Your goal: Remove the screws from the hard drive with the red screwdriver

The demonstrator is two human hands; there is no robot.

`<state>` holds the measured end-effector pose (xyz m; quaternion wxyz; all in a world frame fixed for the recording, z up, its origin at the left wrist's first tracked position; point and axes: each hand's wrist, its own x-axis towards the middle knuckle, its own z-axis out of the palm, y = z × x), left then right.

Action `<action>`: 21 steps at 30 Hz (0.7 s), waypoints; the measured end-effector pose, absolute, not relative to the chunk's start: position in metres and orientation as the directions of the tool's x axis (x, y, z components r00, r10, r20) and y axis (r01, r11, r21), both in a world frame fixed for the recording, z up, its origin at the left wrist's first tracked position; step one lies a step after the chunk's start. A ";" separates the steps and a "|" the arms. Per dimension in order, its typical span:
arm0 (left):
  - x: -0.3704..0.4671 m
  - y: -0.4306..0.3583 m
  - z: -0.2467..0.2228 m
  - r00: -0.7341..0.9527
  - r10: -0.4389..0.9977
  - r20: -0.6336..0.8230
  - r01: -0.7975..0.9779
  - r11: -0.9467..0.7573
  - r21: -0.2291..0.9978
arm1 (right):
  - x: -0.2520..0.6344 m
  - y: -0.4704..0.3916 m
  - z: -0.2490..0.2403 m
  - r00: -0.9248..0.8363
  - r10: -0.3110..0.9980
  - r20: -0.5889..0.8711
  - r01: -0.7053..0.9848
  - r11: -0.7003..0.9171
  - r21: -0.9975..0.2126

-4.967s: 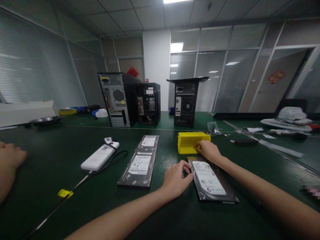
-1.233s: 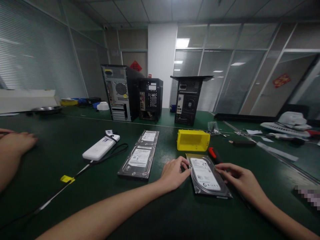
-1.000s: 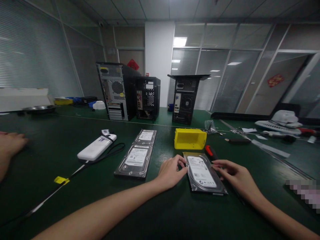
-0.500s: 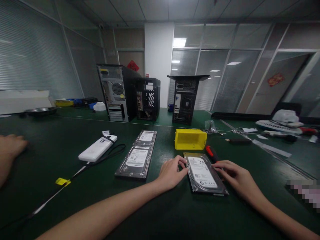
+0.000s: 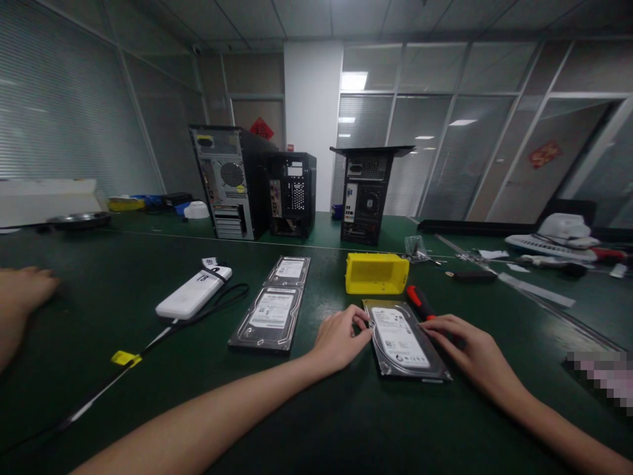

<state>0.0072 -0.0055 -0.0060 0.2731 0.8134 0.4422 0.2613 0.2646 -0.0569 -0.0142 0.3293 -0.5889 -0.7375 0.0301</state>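
Flanking hard drive [image 5: 401, 340] | hands [image 5: 341, 338] [image 5: 465, 344]: curled, can't tell if pinching | yellow bin [image 5: 378, 272]: mouth facing camera

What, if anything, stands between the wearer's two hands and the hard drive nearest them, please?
Nothing visible does: the left hand has its fingertips at the left edge of the hard drive, the right hand at the right. A red-and-black tool handle lies beside its far right corner, not in between.

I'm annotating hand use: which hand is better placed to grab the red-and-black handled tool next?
Probably the right hand: it is right beside the red-and-black handled tool. The left hand is across the hard drive between them.
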 end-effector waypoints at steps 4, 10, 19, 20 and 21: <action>0.007 -0.005 -0.007 0.472 0.863 0.181 0.568 -0.454 0.686 | 0.265 -0.057 -0.014 -0.096 0.893 0.439 0.854 0.300 -0.424; 0.008 -0.006 -0.005 0.465 0.867 0.180 0.580 -0.452 0.678 | 0.268 -0.056 -0.018 -0.115 0.875 0.471 0.897 0.296 -0.330; 0.007 -0.008 -0.003 0.471 0.864 0.179 0.582 -0.457 0.673 | 0.266 -0.058 -0.018 -0.166 0.842 0.514 0.922 0.318 -0.223; 0.007 -0.008 -0.003 0.470 0.864 0.180 0.582 -0.457 0.673 | 0.266 -0.058 -0.018 -0.166 0.841 0.515 0.923 0.316 -0.218; 0.007 -0.008 -0.002 0.469 0.865 0.180 0.583 -0.456 0.673 | 0.266 -0.057 -0.018 -0.168 0.840 0.516 0.925 0.315 -0.213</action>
